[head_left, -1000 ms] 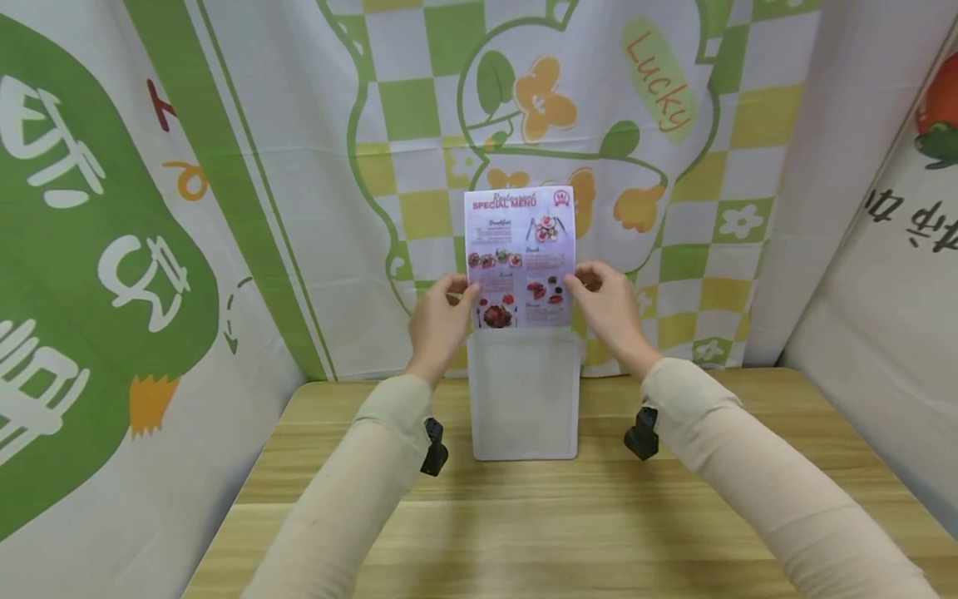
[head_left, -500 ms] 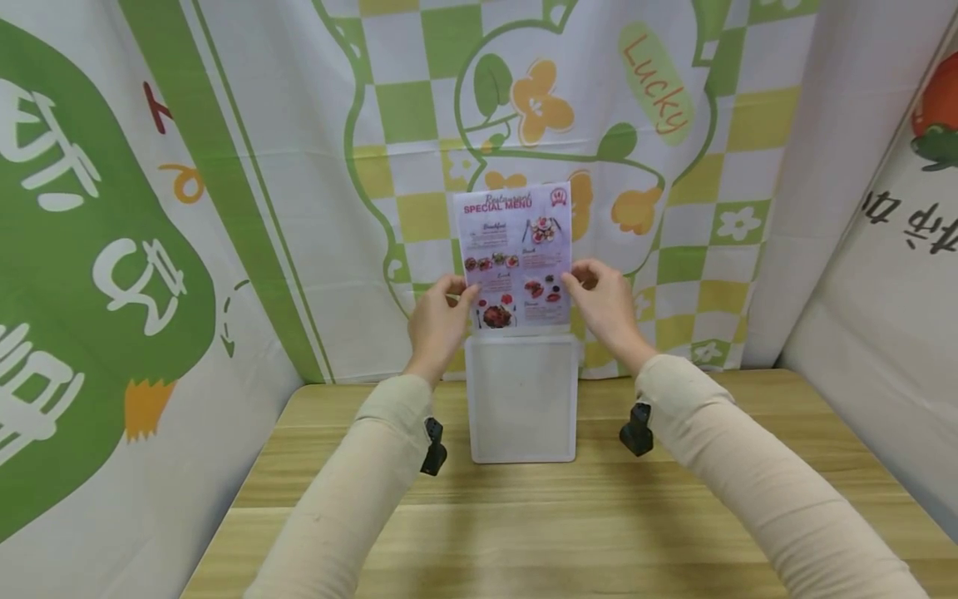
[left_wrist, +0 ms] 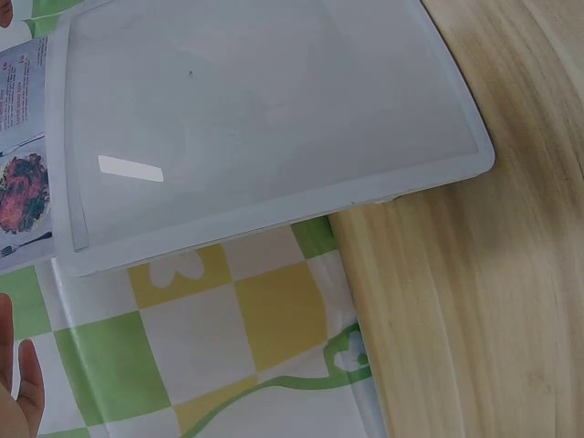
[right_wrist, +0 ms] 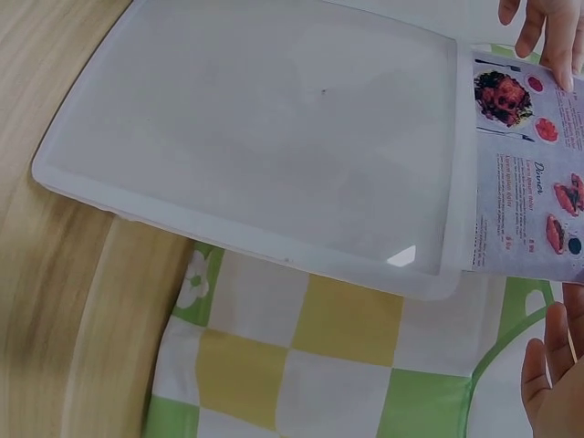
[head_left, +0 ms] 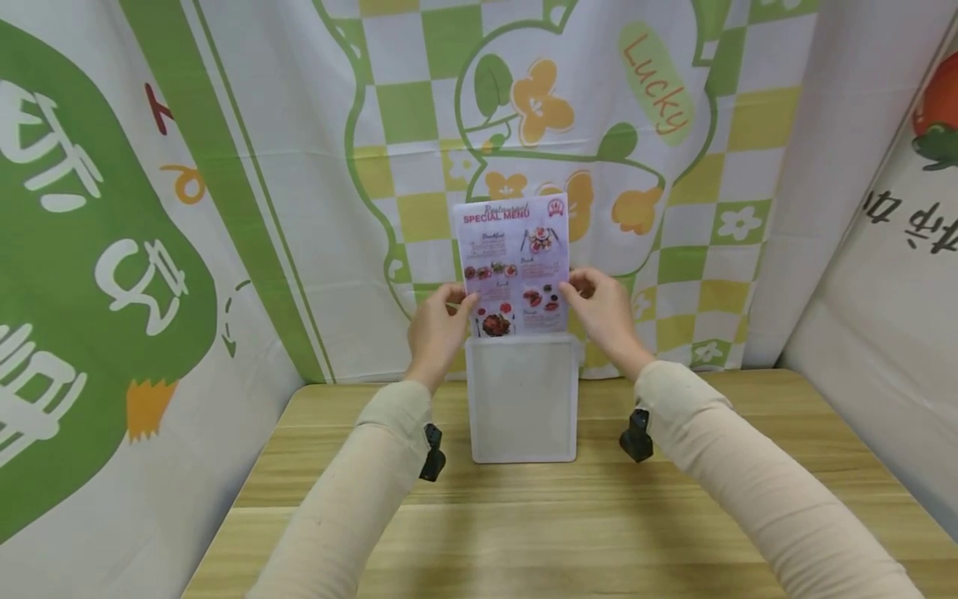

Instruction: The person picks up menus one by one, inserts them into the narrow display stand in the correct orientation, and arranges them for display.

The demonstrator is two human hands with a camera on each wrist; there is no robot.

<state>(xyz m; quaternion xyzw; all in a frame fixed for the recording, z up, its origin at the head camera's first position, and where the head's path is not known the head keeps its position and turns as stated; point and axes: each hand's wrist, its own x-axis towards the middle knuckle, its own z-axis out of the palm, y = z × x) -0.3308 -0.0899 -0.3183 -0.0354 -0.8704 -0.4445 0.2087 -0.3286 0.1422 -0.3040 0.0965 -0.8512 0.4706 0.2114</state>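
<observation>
A printed menu sheet (head_left: 512,266) stands upright above a white-framed display stand (head_left: 522,403) with a blank, clear front. Its lower edge meets the stand's top edge; in the right wrist view the menu (right_wrist: 520,192) ends along the frame's rim (right_wrist: 464,164). My left hand (head_left: 440,329) pinches the menu's left edge between thumb and fingers. On the opposite edge, my right hand (head_left: 604,316) pinches the sheet at about the same height. Whether the sheet's bottom lies inside or behind the frame, I cannot tell.
The stand rests on a wooden table (head_left: 524,524) near its back edge. Close behind hangs a green and yellow checked cloth (head_left: 419,108). Printed cloth walls (head_left: 75,249) close in the left and right sides.
Over the last half second both hands have lowered the menu slightly, so its bottom edge has come down to the stand's top. Earlier it rose and tilted a little; the grip stays the same.
</observation>
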